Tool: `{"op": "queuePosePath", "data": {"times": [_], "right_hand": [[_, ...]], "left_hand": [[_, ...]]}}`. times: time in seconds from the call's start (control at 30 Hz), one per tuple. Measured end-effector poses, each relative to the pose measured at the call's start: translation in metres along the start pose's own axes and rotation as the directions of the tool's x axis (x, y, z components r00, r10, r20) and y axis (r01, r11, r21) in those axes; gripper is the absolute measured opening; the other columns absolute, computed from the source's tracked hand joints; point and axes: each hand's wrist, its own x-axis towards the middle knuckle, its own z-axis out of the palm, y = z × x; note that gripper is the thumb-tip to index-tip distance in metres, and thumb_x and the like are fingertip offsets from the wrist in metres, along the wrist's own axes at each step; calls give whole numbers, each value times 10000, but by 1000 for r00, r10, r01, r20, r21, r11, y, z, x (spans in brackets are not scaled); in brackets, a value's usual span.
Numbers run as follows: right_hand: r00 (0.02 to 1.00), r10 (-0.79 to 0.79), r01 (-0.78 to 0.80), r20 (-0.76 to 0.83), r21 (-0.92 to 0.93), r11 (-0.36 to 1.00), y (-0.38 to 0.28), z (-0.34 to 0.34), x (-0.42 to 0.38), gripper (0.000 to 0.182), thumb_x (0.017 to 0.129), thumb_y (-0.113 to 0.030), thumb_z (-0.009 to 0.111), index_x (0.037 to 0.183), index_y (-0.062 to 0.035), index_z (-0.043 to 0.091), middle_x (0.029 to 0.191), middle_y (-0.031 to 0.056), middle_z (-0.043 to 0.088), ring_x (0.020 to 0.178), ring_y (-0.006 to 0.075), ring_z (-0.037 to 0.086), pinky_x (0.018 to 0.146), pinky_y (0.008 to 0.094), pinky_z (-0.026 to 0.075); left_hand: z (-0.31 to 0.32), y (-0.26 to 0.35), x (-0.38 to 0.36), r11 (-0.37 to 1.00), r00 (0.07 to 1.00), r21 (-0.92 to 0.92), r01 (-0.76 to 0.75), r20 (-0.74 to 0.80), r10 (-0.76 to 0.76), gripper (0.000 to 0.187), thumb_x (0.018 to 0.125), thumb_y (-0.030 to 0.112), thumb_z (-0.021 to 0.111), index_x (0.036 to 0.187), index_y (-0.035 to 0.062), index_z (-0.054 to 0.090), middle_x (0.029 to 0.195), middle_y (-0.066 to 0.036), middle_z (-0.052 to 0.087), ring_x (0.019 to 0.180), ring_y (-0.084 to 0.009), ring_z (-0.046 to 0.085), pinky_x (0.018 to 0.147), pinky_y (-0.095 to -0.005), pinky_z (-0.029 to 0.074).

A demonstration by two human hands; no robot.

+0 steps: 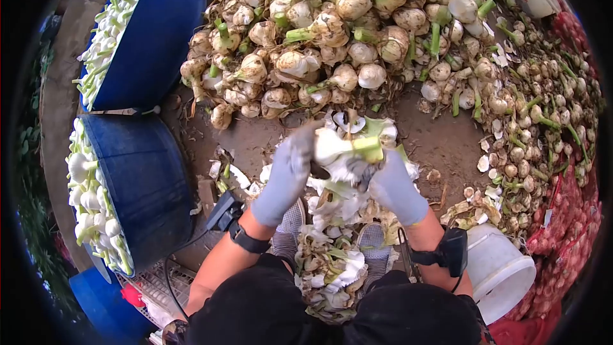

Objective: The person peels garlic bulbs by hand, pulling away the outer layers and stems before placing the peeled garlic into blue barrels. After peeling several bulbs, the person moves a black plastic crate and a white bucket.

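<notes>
A large white garlic bulb (333, 148) with a thick cut green stem is held between my two gloved hands, above the space between my feet. My left hand (292, 165) closes around its left side, with dirt on the glove's fingers. From the right, my right hand (391, 185) grips the underside near the stem, its fingertips partly hidden by the bulb and slightly blurred. Below the hands, peeled skins (335, 268) lie heaped between my shoes.
A big pile of unpeeled garlic (332, 32) spreads ahead. Blue tubs (137, 185) of peeled bulbs (92, 201) stand on the left. To the right are a white bucket (501, 275), smaller garlic bulbs (520, 147) on the ground and red mesh sacks (565, 230).
</notes>
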Motion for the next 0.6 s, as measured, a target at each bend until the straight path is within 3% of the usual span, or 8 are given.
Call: {"op": "queuePosePath", "data": {"times": [0.13,0.2,0.27,0.3,0.37,0.4,0.5,0.6], "right_hand": [[994,-109,109,14,-224,969,2,7,-8,179,947,-100,584,1053,31,646,863,20,675,734,91,609,691,274,522],[959,-276,278,62,-388,878,0,-5,-2,173,929,-114,601,1052,-9,662,891,77,708,751,174,664,682,327,529],[917,-356,348,182,-802,486,-7,-6,-7,173,893,-86,602,1046,-49,675,903,153,706,785,276,688,701,368,531],[917,-356,345,179,-802,487,-14,-3,-6,173,893,-86,602,1046,-49,675,903,153,706,785,276,688,701,368,531],[861,-508,126,37,-982,142,-28,1,0,185,867,-61,588,1018,-84,692,896,189,683,806,351,669,712,392,529],[858,-512,125,37,-982,139,-32,-4,5,185,867,-61,588,1018,-84,692,896,189,683,806,351,669,712,392,529],[894,-437,318,-100,-545,775,-32,-24,10,225,877,7,529,1050,-9,673,926,127,715,816,197,686,726,316,524],[954,-298,294,35,-309,905,-21,-13,3,232,884,19,556,1091,23,661,993,81,693,898,141,639,803,277,511]], "left_hand": [[1,18,-1,976,995,-195,96,16,-95,525,906,267,667,1305,-25,492,1073,-69,623,929,-90,588,798,-225,502],[5,21,5,998,998,21,57,39,-58,517,833,151,723,1272,-20,510,1075,-56,622,923,-85,595,789,-227,510],[8,29,-2,974,971,-1,227,72,-226,568,771,123,780,1257,-7,517,1088,-48,619,937,-90,598,807,-231,511],[9,30,-1,976,976,2,217,29,-217,641,729,133,817,1273,-2,507,1096,-60,631,943,-108,625,805,-236,522],[7,42,-3,956,964,-146,253,118,-238,616,741,73,790,1278,-17,502,1101,-61,626,936,-114,622,836,-244,517],[6,49,-4,913,948,-283,295,205,-243,595,752,13,763,1283,-31,498,1106,-62,621,930,-121,619,868,-252,511],[10,42,-9,875,917,-314,368,282,-284,670,745,-11,748,1340,-39,443,1177,-79,598,1032,-135,606,895,-259,503],[20,28,-7,899,946,-331,287,247,-211,711,746,-4,747,1367,-36,401,1255,-96,543,1080,-131,576,918,-268,494]]}}
